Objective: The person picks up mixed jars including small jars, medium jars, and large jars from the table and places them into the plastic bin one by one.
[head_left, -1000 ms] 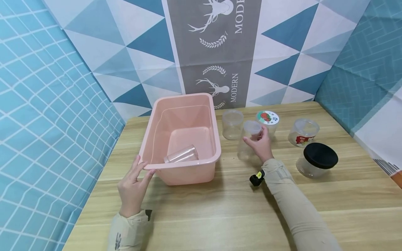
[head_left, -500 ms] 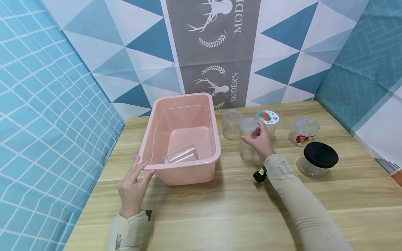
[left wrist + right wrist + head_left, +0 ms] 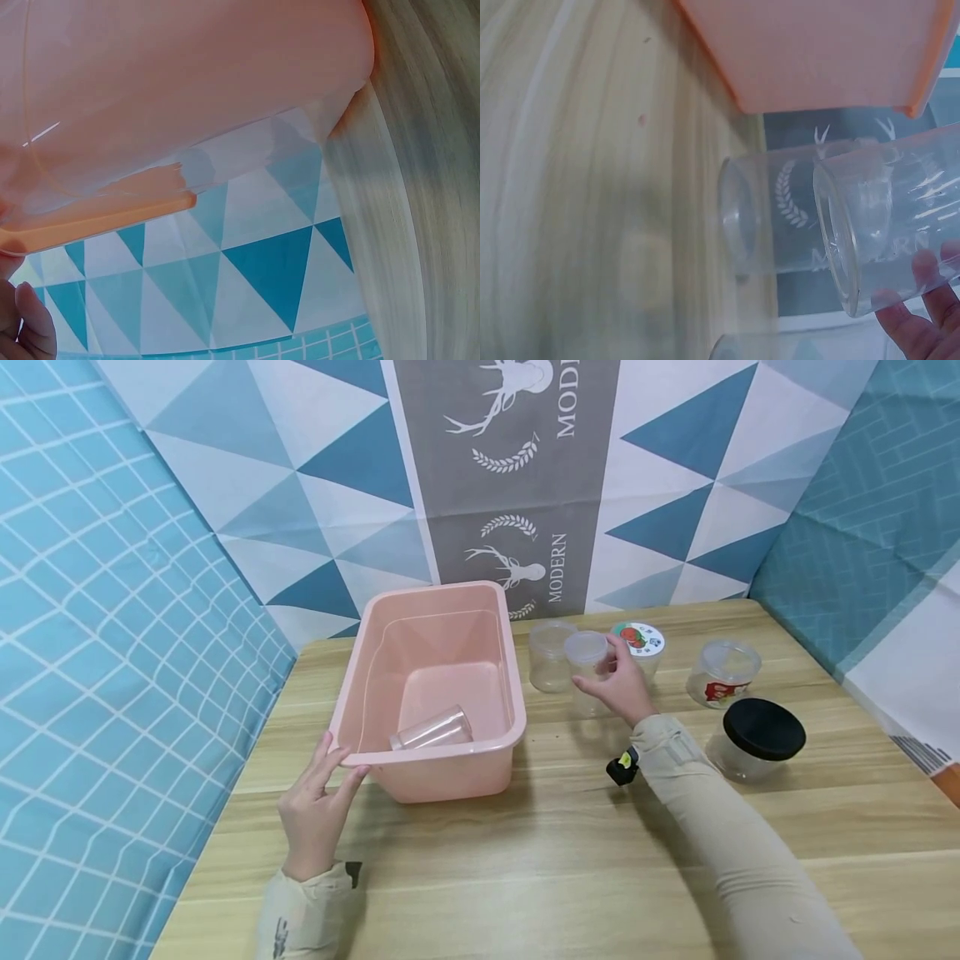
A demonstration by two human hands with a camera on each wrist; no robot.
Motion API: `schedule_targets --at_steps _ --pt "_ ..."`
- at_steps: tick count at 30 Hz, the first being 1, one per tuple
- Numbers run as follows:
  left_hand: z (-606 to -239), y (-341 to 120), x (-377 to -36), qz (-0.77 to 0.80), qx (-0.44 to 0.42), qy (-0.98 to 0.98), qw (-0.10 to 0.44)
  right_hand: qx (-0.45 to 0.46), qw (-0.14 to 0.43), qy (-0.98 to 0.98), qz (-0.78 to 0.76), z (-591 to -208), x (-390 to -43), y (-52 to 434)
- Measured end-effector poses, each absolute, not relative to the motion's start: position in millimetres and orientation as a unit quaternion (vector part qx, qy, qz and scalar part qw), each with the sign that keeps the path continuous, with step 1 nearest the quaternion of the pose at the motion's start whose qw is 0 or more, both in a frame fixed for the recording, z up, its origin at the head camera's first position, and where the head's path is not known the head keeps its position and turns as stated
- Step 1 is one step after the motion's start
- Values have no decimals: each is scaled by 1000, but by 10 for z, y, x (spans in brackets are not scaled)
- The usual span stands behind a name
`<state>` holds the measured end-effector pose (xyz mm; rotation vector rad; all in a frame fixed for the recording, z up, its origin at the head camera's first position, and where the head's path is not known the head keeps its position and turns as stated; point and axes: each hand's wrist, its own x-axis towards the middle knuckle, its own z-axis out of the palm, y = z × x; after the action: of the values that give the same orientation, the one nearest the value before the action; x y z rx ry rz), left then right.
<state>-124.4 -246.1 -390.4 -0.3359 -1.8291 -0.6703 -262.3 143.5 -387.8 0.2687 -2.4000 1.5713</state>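
Head view shows the right hand (image 3: 618, 687) with its grip closed around a clear plastic cup (image 3: 587, 670), fingers and thumb curled about the cup's side just below its rim. The cup is held upright above the wooden counter (image 3: 570, 852), just in front of another clear cup (image 3: 550, 656) and beside a jar with a printed lid (image 3: 640, 643). Right wrist view shows the held cup (image 3: 889, 225) from below, fingertips (image 3: 922, 322) against its wall, the second cup (image 3: 772, 217) just behind it and the pink bin's outer wall (image 3: 817, 52) near.

The left hand (image 3: 318, 810) rests at the near left corner of the pink bin (image 3: 431, 777), fingers straight and touching the rim, its grip wide and holding nothing. Left wrist view shows the bin's rim (image 3: 97, 217) close above a fingertip (image 3: 30, 322). Inside the bin 1 clear cup (image 3: 432, 731) lies on its side.

Further right on the counter stand a clear tub with a red label (image 3: 722, 672) and a black-lidded jar (image 3: 757, 739), well apart from the hands.
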Motion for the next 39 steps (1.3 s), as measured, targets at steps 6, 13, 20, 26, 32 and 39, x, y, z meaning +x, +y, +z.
schedule_targets --at_steps 6,13,20,26,32,39 --pt "-3884 -2466 -1242 -266 -141 -777 553 97 120 -829 538 -3786 -2655 1392" --pt "-3863 -2481 -1235 -264 -138 -779 551 112 108 -854 496 -3689 -2721 1391" --pt "-3879 -2502 -1212 -279 -140 -772 554 146 47 -870 470 -3670 -2753 1419" --pt "-3896 -2509 -1232 -271 -143 -776 551 175 18 -889 423 -3660 -2781 1473" --pt "-3907 -2502 -1252 -266 -146 -777 552 234 -11 -919 316 -3571 -2825 1507" --pt "-3898 -2488 -1251 -266 -146 -778 550 273 -58 -928 247 -3344 -2852 1482"
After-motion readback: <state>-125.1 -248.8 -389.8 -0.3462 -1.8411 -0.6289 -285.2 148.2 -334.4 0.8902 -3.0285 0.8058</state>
